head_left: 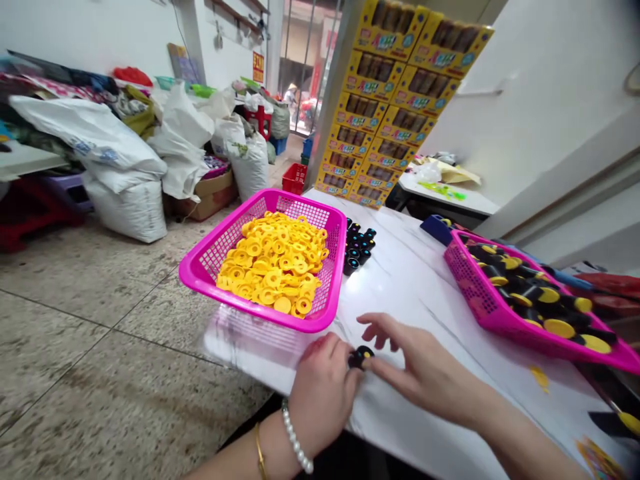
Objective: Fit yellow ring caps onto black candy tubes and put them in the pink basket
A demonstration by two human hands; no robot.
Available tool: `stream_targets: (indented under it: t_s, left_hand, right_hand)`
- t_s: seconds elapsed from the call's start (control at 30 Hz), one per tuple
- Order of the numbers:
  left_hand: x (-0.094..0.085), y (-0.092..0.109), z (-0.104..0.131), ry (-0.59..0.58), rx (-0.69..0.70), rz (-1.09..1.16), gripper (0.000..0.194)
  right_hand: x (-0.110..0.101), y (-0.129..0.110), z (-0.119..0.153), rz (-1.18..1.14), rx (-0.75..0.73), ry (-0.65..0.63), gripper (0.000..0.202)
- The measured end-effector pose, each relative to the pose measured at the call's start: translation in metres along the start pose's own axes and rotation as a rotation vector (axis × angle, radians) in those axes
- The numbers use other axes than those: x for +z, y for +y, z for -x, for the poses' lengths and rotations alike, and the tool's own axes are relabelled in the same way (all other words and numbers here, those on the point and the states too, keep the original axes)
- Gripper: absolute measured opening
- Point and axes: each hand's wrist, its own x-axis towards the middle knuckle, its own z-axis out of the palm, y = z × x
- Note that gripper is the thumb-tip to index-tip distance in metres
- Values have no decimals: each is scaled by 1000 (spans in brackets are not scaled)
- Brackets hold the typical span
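My left hand (327,377), wearing a white bead bracelet and a gold bangle, is closed around small black cylindrical pieces (356,359) near the table's front edge. One of their ends shows a yellow centre; the left fingers partly hide them. Over the table to the right is my right hand (417,360), fingers spread, its thumb tip at the yellow centre. Just beyond the hands, a pink mesh basket (265,312) holds many yellow plastic ring-shaped caps (280,263). Behind its right side stand several black cylinders (356,247), some with blue centres.
Yellow display boxes (373,123) are stacked high at the table's far end. On the right, another pink basket (483,317) holds black cylinders with yellow ends (535,293). Small yellow pieces (539,379) lie on the white table (400,280). White sacks (127,193) stand on the floor.
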Motion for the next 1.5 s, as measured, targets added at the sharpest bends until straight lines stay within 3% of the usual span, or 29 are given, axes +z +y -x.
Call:
stream_targets:
  t_s: [0.13, 0.2, 0.37, 0.5, 0.67, 0.77, 0.83, 0.9, 1.0, 1.13, 1.23, 1.33, 1.5]
  left_hand:
    - [0, 2, 1, 46, 1, -23, 12]
    - [1, 1, 1, 44, -2, -44, 11]
    - [1, -2, 2, 80, 22, -74, 31]
    - [0, -4, 2, 69, 22, -63, 48]
    - [-2, 4, -3, 29, 1, -118, 60]
    - [-1, 13, -11, -27, -22, -172, 62]
    - [0, 17, -15, -57, -13, -166, 49]
    - [0, 15, -18, -62, 8, -117, 34]
    - [-2, 8, -15, -61, 18, -12, 28]
    - [-7, 0, -7, -95, 72, 11, 22]
    - [-8, 0, -4, -109, 110, -43, 21]
    - [-6, 1, -5, -114, 111, -64, 21]
    - [-4, 2, -6, -120, 102, -95, 18]
  right_hand:
    - [-26, -14, -37, 129, -91, 141, 16]
    - [-29, -27, -62, 121, -168, 192, 12]
    - [-4, -62, -122, 263, -285, -3, 22]
    - [13, -70, -150, 320, -283, -155, 19]
    - [11, -62, -157, 308, -316, -101, 33]
    - [3, -56, -151, 169, -312, 54, 32]
    - [-5, -51, -140, -45, -278, 155, 27]
    - [-14, -42, -118, -329, -230, 203, 22]
    - [-21, -14, -65, -669, -87, 209, 15]
    - [-6, 40, 13, -693, 247, 265, 18]
    - [16, 63, 51, -599, 411, 209, 24]
    - [32, 57, 60, -629, 412, 229, 24]
    - [35, 27, 34, -866, 308, 154, 27]
